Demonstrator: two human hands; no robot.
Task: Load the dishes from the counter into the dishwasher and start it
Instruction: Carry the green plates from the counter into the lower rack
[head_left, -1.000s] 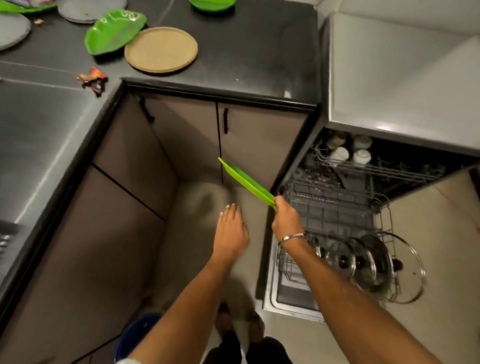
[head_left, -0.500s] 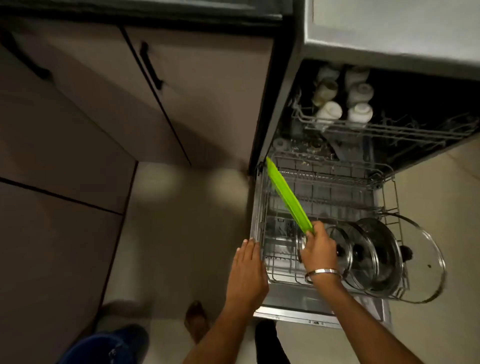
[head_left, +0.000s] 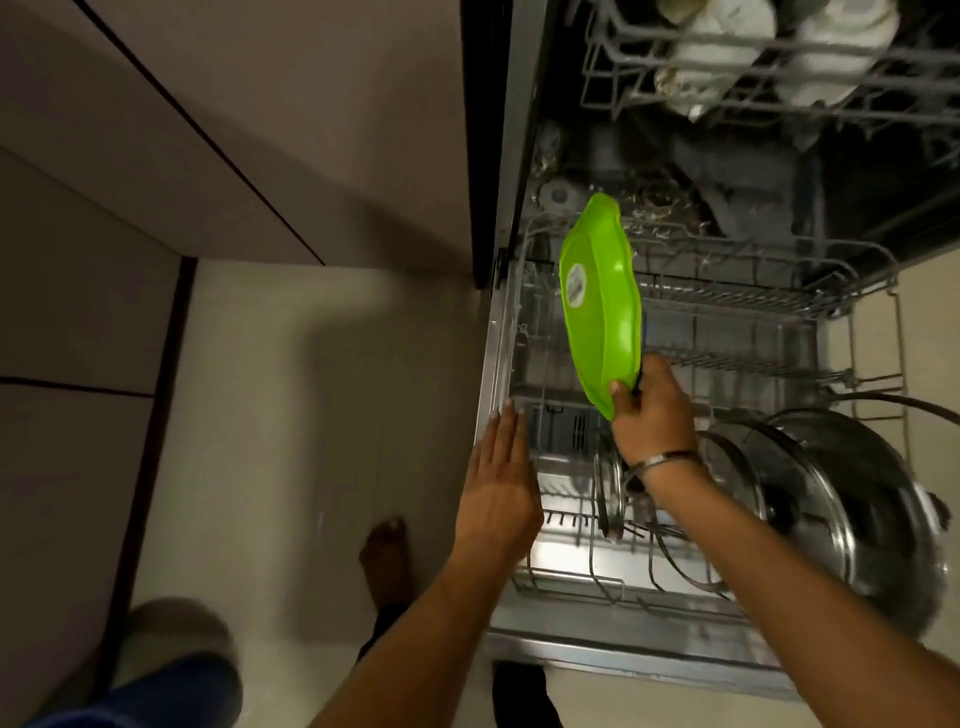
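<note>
My right hand grips the near end of a bright green leaf-shaped plate and holds it on edge above the pulled-out lower rack of the open dishwasher. A round sticker shows on the plate's underside. My left hand hovers flat and empty, fingers together, at the rack's left edge. Steel and glass pot lids stand in the rack's near right part. White cups sit upside down in the upper rack.
The dishwasher door lies folded down under the rack. Beige cabinet fronts fill the left. My bare foot stands on the pale floor, with a blue bucket at the bottom left.
My view dropped from the counter to the dishwasher. My right hand carried the green plate over the lower rack and turned it so its underside shows. My left hand followed to the rack's edge.
</note>
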